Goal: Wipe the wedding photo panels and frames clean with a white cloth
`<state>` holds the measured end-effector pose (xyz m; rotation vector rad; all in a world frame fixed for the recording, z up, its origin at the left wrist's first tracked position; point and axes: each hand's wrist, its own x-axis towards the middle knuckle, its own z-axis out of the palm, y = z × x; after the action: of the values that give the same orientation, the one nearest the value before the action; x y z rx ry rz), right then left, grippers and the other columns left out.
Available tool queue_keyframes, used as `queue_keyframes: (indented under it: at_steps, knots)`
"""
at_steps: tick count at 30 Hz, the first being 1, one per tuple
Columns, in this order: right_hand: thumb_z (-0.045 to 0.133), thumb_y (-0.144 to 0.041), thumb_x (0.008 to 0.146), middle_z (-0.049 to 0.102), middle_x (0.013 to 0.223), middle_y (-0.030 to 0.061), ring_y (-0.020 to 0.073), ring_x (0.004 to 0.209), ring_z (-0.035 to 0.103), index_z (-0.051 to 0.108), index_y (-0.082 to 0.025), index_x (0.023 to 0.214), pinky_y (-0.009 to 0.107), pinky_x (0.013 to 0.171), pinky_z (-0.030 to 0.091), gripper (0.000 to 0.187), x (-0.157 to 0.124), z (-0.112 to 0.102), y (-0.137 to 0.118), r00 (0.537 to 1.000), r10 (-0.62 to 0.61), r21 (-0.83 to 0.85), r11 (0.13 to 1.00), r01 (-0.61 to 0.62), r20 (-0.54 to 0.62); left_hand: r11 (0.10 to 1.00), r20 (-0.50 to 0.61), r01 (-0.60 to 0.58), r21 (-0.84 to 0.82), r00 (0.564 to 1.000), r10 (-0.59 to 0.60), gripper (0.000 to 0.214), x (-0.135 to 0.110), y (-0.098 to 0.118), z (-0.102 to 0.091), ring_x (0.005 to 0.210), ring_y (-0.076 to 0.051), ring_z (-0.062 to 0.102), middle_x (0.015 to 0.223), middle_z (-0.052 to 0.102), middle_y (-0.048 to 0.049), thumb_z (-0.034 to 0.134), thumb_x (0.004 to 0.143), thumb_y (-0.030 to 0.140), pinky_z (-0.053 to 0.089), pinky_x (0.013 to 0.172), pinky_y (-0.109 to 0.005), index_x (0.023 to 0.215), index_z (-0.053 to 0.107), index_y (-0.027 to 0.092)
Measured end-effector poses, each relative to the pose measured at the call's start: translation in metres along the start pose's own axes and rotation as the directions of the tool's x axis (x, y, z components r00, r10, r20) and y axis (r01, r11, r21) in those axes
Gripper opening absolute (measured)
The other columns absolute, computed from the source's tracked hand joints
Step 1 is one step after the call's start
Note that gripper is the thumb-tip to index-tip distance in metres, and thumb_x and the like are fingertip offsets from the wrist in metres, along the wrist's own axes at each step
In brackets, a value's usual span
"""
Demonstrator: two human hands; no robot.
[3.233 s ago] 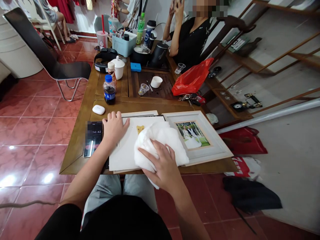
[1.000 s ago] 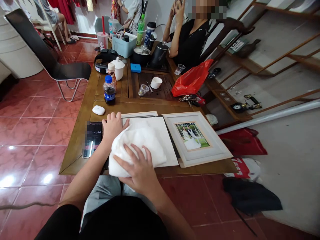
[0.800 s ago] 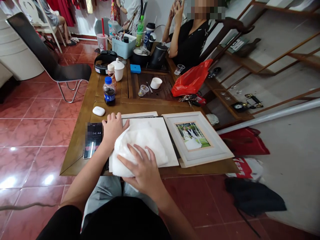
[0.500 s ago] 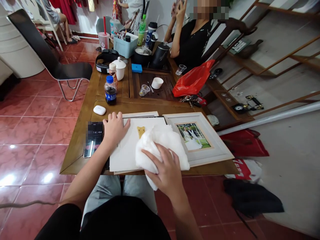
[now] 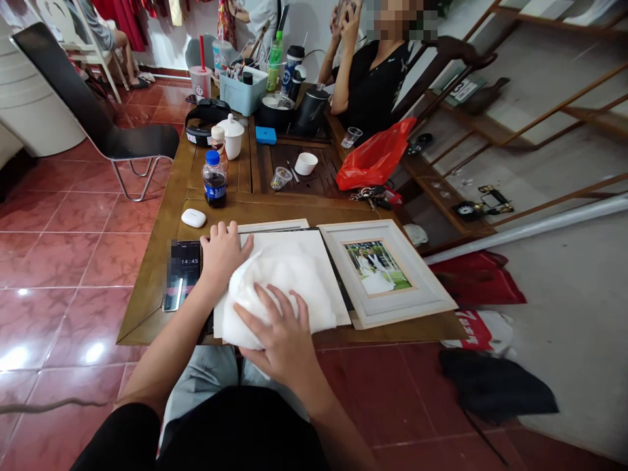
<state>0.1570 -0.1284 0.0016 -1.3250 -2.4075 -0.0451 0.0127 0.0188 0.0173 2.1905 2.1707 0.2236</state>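
My right hand (image 5: 279, 330) presses a white cloth (image 5: 284, 288) onto a flat white picture panel (image 5: 321, 261) lying at the near edge of the wooden table (image 5: 161, 216). The fingers are spread over the cloth. My left hand (image 5: 222, 252) lies flat with fingers apart on the panel's far left corner, holding it down. A white-framed wedding photo (image 5: 385, 271) lies just right of the panel.
A phone (image 5: 181, 271) lies left of my left hand, with a white earbud case (image 5: 193, 217) and a cola bottle (image 5: 214, 180) behind it. Further back are a red plastic bag (image 5: 375, 157), cups, a kettle and a seated person (image 5: 373, 78). A black chair (image 5: 98, 118) stands at the left.
My right hand has slid the cloth from the panel's right side back to its left, covering the small yellow picture. My left hand has stayed in place.
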Motion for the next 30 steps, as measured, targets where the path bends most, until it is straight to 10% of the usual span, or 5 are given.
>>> queue_keyframes:
  at_steps: [14,24,30]
  knots:
    - [0.049,-0.049,0.102,0.054,0.147,0.0162,0.0312,0.127,0.055,0.063,-0.029,0.140,0.048,0.104,0.038,0.045,-0.023,-0.015,0.058,0.954,0.265,-0.141,0.948,-0.285,-0.143,1.000,-0.021,-0.014,-0.014,1.000,0.014,0.045,0.001,-0.002,0.004,0.121,-0.036,0.057,0.123,0.066,-0.0186,0.039,0.104,0.052,0.047,0.099,-0.052,0.120,0.060,0.016]
    - [0.056,-0.055,0.096,0.047,0.159,0.0120,0.0381,0.137,0.044,0.058,-0.036,0.146,0.060,0.113,0.027,0.054,0.008,-0.001,0.015,0.994,0.103,-0.053,0.993,-0.101,0.031,1.000,-0.008,-0.016,-0.014,1.000,0.016,0.043,0.000,-0.003,0.001,0.121,-0.036,0.057,0.123,0.066,-0.0185,0.040,0.104,0.052,0.047,0.100,-0.049,0.122,0.058,0.017]
    - [0.053,-0.057,0.098,0.049,0.156,0.0126,0.0345,0.135,0.049,0.061,-0.035,0.144,0.055,0.111,0.031,0.051,0.005,-0.006,0.033,0.993,0.116,-0.034,0.993,-0.116,0.022,1.000,-0.008,-0.014,-0.014,1.000,0.014,0.043,-0.001,-0.002,0.000,0.122,-0.036,0.057,0.124,0.065,-0.0185,0.040,0.104,0.051,0.047,0.100,-0.050,0.121,0.059,0.016]
